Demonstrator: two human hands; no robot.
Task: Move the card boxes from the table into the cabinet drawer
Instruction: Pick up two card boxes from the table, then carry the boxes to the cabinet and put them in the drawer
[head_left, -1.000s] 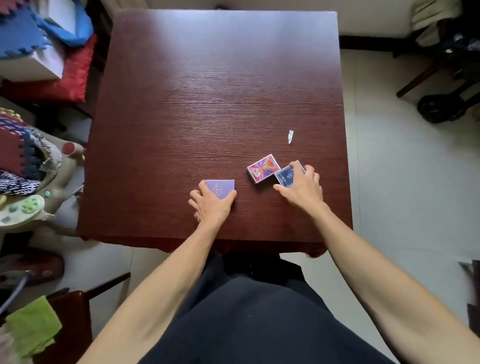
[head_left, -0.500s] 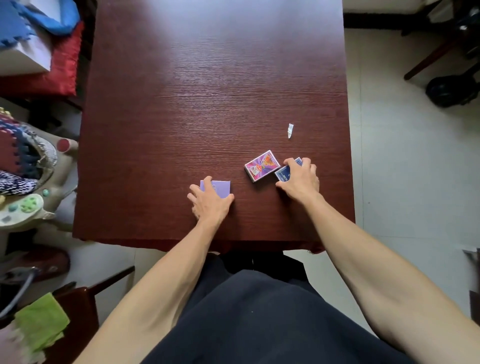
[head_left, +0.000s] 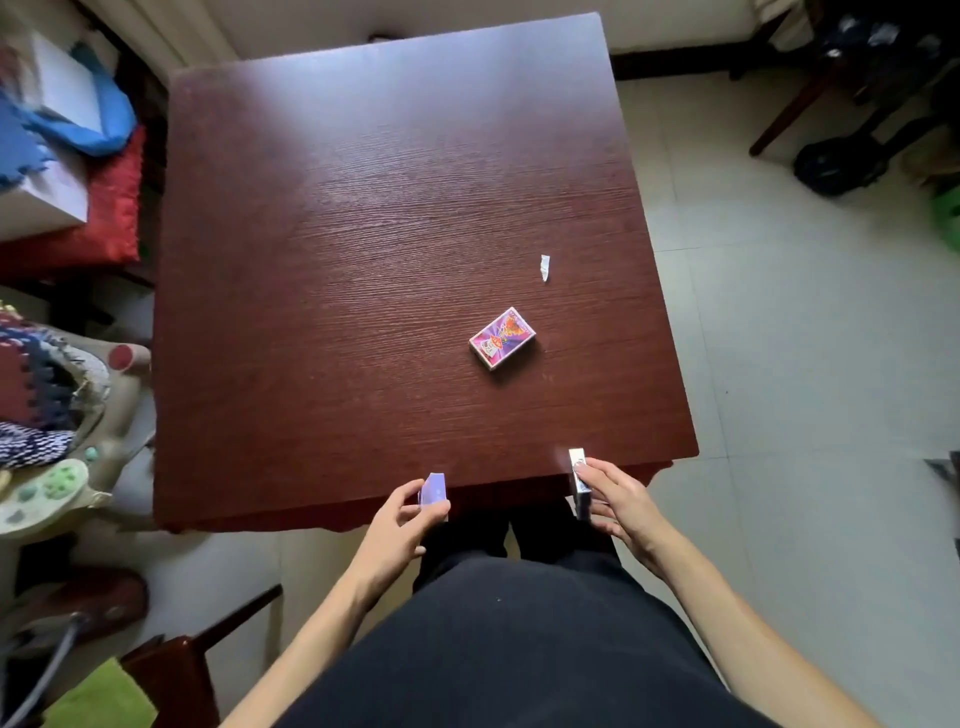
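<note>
Two in hand: left hand (head_left: 397, 525) pinches lilac cardboard card box (head_left: 434, 490); right hand (head_left: 621, 506) grips blue one (head_left: 579, 486).
Remaining: pink patterned box (head_left: 502, 338) (light, stiff; take by long edges).

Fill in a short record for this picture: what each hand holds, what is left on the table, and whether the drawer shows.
left hand: holds a light purple card box
right hand: holds a dark blue card box with a white end
dark red wooden table: a pink and purple card box and a small white paper scrap lie on it
cabinet drawer: not in view
</note>
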